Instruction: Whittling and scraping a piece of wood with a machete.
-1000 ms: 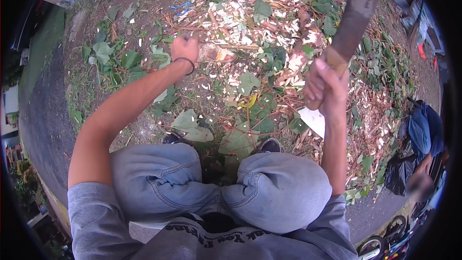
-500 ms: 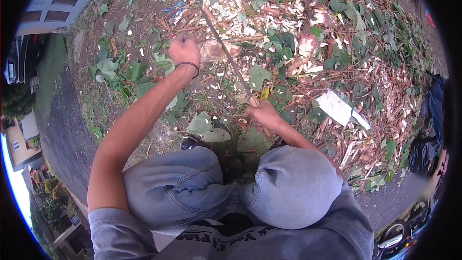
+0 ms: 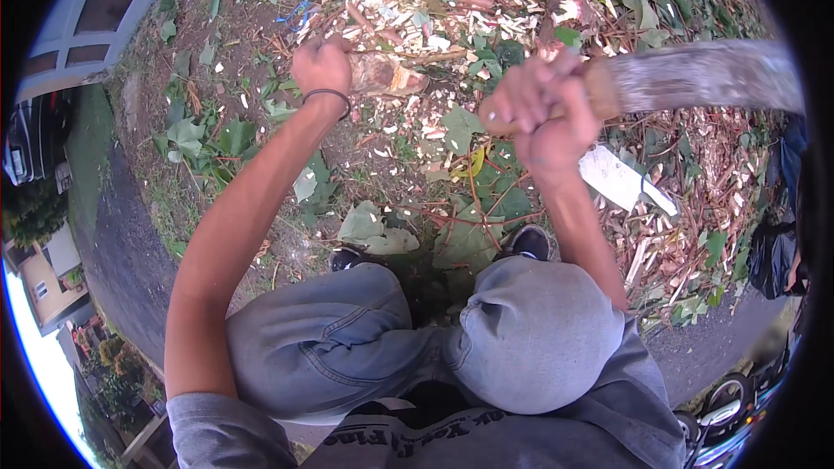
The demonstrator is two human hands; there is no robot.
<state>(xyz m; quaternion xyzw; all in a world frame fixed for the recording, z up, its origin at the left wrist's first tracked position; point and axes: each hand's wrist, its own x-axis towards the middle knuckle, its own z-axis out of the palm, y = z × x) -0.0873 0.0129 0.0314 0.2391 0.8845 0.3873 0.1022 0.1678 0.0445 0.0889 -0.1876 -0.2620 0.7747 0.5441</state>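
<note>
Right fingers clenched round a tan wooden handle, long mottled-grey blade jutting rightward beyond them, left fingers curled tight, contents hidden, just beside chopped brown wood

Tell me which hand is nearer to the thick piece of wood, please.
Left. The left hand is at the left end of the wood; the right hand, holding a large knife, is apart, to its right.

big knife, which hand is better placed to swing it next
Right, I'd judge: the right hand holds the big knife out to the right, while the left hand seems closed on a piece of wood.
</note>
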